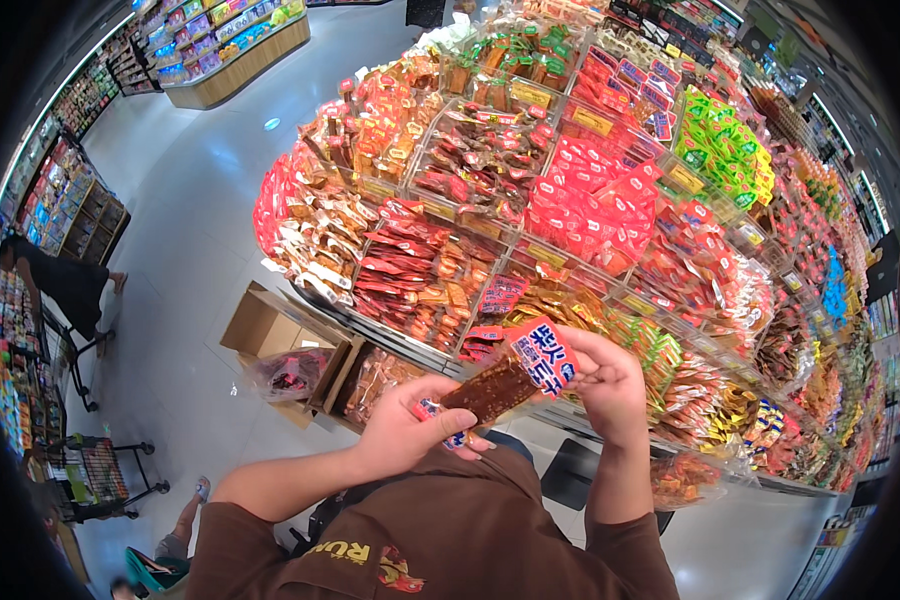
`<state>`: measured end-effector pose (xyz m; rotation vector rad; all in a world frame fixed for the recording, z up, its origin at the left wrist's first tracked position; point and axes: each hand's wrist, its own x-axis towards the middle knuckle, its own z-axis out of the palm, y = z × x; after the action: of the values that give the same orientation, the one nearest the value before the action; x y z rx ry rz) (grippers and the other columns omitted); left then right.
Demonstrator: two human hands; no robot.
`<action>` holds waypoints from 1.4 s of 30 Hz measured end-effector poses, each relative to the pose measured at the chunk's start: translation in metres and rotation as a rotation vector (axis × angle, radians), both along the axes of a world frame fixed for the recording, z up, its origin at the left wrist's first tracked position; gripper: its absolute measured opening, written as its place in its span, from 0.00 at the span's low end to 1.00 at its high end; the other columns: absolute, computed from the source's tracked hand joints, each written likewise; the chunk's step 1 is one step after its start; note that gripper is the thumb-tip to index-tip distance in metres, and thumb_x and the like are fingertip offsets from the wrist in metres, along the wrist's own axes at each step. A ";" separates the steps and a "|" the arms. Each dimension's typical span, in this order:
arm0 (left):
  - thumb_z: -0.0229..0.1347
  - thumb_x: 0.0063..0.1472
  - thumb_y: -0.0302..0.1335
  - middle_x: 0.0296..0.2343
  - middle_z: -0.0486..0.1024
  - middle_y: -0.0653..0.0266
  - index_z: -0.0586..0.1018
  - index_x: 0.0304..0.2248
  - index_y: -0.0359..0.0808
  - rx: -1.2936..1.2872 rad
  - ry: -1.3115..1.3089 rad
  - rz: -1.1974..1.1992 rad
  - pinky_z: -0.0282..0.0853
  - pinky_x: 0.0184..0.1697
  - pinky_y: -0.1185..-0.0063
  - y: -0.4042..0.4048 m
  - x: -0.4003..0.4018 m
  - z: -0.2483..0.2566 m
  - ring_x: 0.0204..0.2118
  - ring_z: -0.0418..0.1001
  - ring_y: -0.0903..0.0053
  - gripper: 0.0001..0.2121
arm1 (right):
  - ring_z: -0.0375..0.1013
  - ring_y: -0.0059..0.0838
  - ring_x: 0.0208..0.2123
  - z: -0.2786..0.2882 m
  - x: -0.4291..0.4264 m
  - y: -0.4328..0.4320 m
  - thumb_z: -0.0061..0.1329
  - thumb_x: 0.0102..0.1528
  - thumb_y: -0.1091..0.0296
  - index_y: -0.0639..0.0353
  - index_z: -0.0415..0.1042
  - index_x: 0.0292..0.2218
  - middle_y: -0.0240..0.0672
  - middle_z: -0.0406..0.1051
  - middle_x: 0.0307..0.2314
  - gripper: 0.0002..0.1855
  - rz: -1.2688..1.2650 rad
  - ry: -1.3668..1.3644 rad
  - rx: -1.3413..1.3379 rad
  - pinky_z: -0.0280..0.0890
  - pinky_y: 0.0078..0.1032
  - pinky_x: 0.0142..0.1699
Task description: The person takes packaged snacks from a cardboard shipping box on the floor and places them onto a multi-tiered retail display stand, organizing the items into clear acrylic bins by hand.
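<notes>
Between my two hands is a clear plastic snack packet (495, 386), with a dark brown, seed-flecked strip inside and a red printed end. My left hand (420, 420) grips its lower end, thumb on top. At the upper right, the fingers of my right hand (607, 375) pinch the red end. The packet is tilted, in front of my chest and over the near edge of a snack display (525, 244) with clear dividers. Just beyond the packet lie small red packets (484, 337) in a compartment. Red-wrapped sticks (401, 262) fill the one to their left.
An opened cardboard box (262, 330) with bagged goods stands on the floor at the display's left. Farther left, a person in dark clothes (64, 281) leans by a shopping cart; another cart (101, 469) is nearer. Another person's leg (187, 517) shows at lower left.
</notes>
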<state>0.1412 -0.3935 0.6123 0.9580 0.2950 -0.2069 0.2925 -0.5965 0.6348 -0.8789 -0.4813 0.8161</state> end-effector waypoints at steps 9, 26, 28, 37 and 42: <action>0.46 0.67 0.21 0.40 0.78 0.61 0.65 0.56 0.27 0.424 -0.282 -0.210 0.76 0.45 0.81 -0.012 -0.015 0.006 0.40 0.78 0.80 0.18 | 0.77 0.22 0.32 0.006 0.006 0.009 0.50 0.54 0.84 0.72 0.76 0.38 0.39 0.78 0.32 0.08 -0.245 -0.484 -0.374 0.74 0.20 0.33; 0.63 0.43 0.26 0.38 0.77 0.77 0.85 0.34 0.45 1.634 -1.368 0.258 0.60 0.26 0.84 -0.010 0.007 -0.011 0.28 0.61 0.80 0.14 | 0.76 0.34 0.37 -0.003 0.047 0.019 0.61 0.43 0.78 0.56 0.73 0.18 0.42 0.77 0.34 0.10 -0.216 -0.772 0.078 0.70 0.27 0.41; 0.63 0.43 0.26 0.38 0.77 0.77 0.85 0.34 0.45 1.643 -1.361 0.248 0.60 0.25 0.84 -0.010 0.008 -0.011 0.28 0.61 0.80 0.14 | 0.76 0.32 0.36 -0.006 0.049 0.019 0.62 0.42 0.79 0.56 0.73 0.18 0.41 0.77 0.33 0.11 -0.212 -0.769 0.083 0.70 0.26 0.40; 0.63 0.42 0.25 0.37 0.77 0.76 0.85 0.34 0.44 1.632 -1.346 0.218 0.61 0.26 0.84 -0.010 0.011 -0.013 0.28 0.62 0.80 0.15 | 0.76 0.32 0.35 -0.011 0.054 0.018 0.61 0.42 0.80 0.57 0.73 0.20 0.41 0.77 0.35 0.09 -0.196 -0.742 0.055 0.70 0.27 0.42; 0.60 0.50 0.18 0.39 0.77 0.64 0.83 0.33 0.39 1.169 -0.996 0.050 0.70 0.30 0.82 -0.002 0.001 -0.015 0.32 0.74 0.75 0.10 | 0.76 0.34 0.37 -0.013 0.059 0.024 0.60 0.42 0.82 0.59 0.76 0.26 0.40 0.77 0.35 0.08 -0.087 -0.880 0.088 0.70 0.29 0.45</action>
<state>0.1418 -0.3954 0.5974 2.0567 -0.5652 0.5674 0.3518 -0.5722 0.6222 -1.1481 -1.2250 0.2854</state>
